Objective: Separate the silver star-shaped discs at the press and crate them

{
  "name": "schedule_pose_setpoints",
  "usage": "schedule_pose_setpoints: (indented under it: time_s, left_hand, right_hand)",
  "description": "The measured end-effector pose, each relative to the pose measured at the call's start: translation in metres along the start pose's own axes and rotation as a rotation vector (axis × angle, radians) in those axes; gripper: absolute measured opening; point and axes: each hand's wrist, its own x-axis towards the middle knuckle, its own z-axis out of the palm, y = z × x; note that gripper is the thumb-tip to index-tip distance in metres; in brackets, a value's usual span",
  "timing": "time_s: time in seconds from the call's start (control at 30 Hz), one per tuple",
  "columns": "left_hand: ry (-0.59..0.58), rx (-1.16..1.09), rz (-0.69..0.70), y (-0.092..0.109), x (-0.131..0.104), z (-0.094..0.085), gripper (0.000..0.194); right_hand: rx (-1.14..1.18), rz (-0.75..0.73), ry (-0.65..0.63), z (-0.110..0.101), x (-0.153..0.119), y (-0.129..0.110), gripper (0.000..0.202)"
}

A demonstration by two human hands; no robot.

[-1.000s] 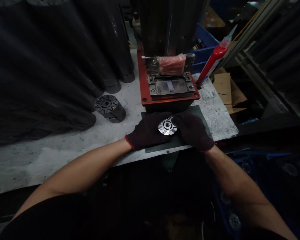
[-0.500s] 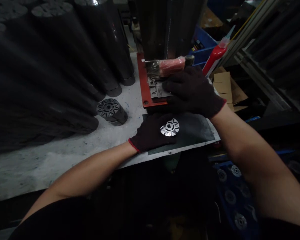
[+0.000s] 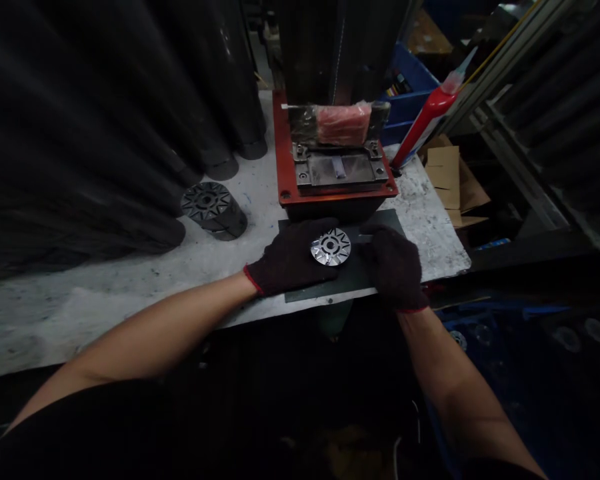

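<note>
My left hand, in a dark glove with a red cuff, is closed around a round silver slotted metal rotor core. The core's patterned face is turned up over a dark green mat. Just to its right, my gloved right hand is closed, with a thin flat metal strip poking from its fingertips toward the core. Behind both hands stands a red-based fixture; a small shiny piece lies on its metal plate.
A second slotted core stands on the white bench to the left, before a row of tall dark cylinders. A red bottle with a nozzle, a blue bin and a cardboard box sit at the right.
My right hand has come down from the fixture plate to beside the core, baring the plate and its small shiny piece. My left hand keeps hold of the core. The view has shifted slightly.
</note>
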Motion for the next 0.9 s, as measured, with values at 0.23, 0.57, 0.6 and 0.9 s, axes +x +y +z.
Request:
schedule_pose_setpoints:
  time_s: [0.23,0.57,0.6,0.9]
  left_hand:
    - [-0.024,-0.02,-0.011,0.001,0.002,0.001,0.092]
    - [-0.025,-0.038,-0.019,0.013,0.004,-0.004,0.09]
    - [-0.022,-0.045,-0.022,0.014,0.005,-0.004,0.093]
    - [-0.011,-0.169,0.006,0.008,0.0,-0.01,0.095]
  right_hand:
    - [-0.04,-0.034,-0.136,0.013,0.014,-0.014,0.038]
    - [-0.361,-0.467,-0.514,-0.024,0.021,-0.043,0.032]
    - [-0.353,-0.473,-0.523,-0.029,0.026,-0.046,0.033]
    - [-0.646,-0.7,-0.223,-0.027,0.126,-0.061,0.045]
